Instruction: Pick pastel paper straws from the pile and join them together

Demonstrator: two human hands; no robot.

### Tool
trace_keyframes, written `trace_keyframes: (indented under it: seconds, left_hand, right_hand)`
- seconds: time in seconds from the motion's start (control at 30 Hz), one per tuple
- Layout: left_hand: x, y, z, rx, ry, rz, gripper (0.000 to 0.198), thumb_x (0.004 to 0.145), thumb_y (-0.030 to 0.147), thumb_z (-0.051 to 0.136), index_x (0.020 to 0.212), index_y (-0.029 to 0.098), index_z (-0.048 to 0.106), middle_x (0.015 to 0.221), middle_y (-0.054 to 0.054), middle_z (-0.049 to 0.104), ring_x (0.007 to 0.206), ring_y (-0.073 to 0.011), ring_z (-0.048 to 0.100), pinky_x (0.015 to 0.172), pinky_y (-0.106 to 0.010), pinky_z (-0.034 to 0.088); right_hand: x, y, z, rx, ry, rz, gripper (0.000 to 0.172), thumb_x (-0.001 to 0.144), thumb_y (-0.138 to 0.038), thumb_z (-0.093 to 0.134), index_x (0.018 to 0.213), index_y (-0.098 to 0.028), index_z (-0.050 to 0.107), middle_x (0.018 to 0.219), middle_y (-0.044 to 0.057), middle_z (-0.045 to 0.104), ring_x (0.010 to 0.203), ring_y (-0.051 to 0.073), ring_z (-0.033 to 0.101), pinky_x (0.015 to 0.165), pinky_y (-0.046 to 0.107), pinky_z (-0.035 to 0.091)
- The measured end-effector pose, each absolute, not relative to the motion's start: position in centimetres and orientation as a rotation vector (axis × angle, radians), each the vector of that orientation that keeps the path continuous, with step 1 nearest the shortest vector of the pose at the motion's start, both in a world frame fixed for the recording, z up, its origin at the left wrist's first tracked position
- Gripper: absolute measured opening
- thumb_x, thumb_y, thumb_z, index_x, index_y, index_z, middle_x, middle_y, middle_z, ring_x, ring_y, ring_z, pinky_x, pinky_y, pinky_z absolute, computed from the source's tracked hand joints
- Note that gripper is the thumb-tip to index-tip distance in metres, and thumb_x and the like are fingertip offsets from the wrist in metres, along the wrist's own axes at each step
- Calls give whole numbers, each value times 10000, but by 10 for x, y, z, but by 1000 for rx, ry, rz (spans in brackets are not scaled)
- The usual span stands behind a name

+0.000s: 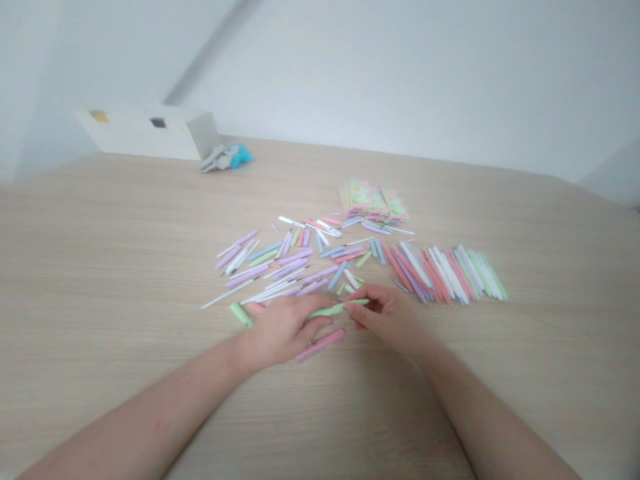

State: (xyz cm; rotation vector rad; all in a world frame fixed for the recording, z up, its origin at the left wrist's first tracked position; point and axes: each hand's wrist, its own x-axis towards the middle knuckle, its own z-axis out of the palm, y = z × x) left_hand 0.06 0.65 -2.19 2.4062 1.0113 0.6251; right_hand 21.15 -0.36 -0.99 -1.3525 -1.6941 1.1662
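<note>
My left hand (283, 328) and my right hand (387, 315) meet over the wooden table (100, 267), both pinched on one green pen (336, 309) held level between them. A pink pen (320, 345) lies under my left hand, and a green pen cap (241, 314) rests just left of it. Behind the hands spreads a loose scatter of pastel pens and white refills (285, 263). To the right lies a neat row of assembled pens (445, 273) side by side.
A stack of pastel packets (373, 200) sits behind the scatter. At the far left stands a white box (150, 132) with a grey and blue cloth item (227, 158) beside it. A pale wall rises behind the table.
</note>
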Motion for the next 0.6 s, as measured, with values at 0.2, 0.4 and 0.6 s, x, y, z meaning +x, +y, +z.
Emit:
trace_keyframes:
  seconds: [0.2, 0.4, 0.6]
  left_hand:
    - [1, 6, -24, 2477, 1017, 619, 273, 904, 289, 467, 1143, 217, 578, 975, -45, 693, 837, -194, 640, 730, -291, 455]
    - [1, 6, -23, 2464, 1034, 607, 268, 901, 291, 471, 1131, 221, 591, 968, -43, 695, 835, -194, 641, 730, -289, 456]
    - [0, 9, -20, 2365, 1056, 597, 232, 891, 260, 479, 1080, 222, 609, 940, -21, 689, 848, -180, 635, 715, -263, 453]
  right_hand:
    - [212, -4, -10, -1377, -1801, 1103, 362, 825, -451, 543, 606, -165, 584, 453, -24, 521, 412, 85, 447, 403, 195, 294]
    - [213, -2, -12, -1393, -1864, 1091, 448, 852, -473, 493, 532, -165, 548, 429, -25, 486, 408, 89, 437, 408, 210, 284]
    - [220, 0, -14, -1192, -1822, 1087, 254, 777, -324, 632, 989, -193, 584, 764, 1, 615, 622, 118, 543, 550, 219, 414]
